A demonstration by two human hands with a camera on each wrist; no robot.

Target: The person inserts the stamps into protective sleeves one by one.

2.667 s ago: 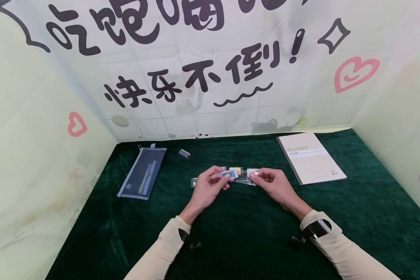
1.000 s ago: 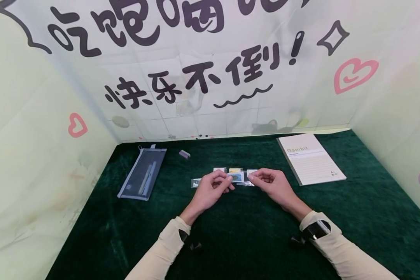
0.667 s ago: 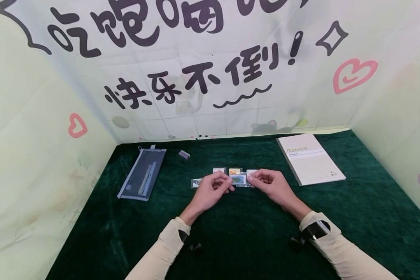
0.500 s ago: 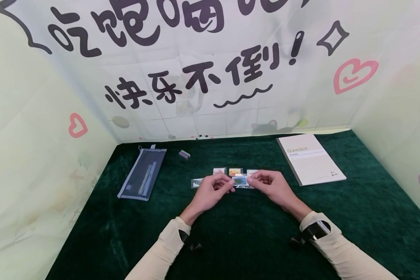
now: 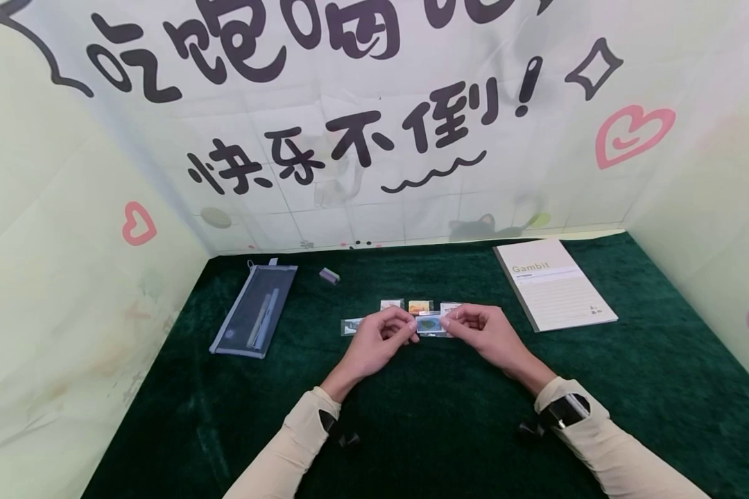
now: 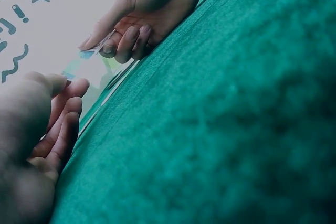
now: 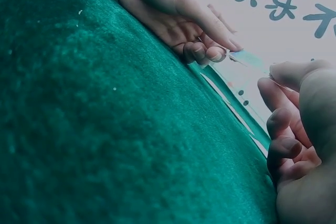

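Note:
A small blue postage stamp with a darker oval picture and pale border is between my two hands in the head view. My left hand pinches its left end between thumb and fingertips. My right hand pinches a clear sleeve at the right, its fingertips right at the stamp's right end. The stamp overlaps the sleeve in this view. In the left wrist view, the translucent strip bridges both hands' fingertips. The right wrist view shows the same, with the remaining right fingers loosely curled.
Behind my hands lie a pale stamp, an orange stamp and another pale one; a sleeved stamp is left. A zip pencil pouch, eraser and notebook rest on the green cloth.
The stamp has shifted right and slightly down, over the sleeve in my right hand. My left hand followed it a little rightward, uncovering the pale stamp behind; my right hand stayed nearly still.

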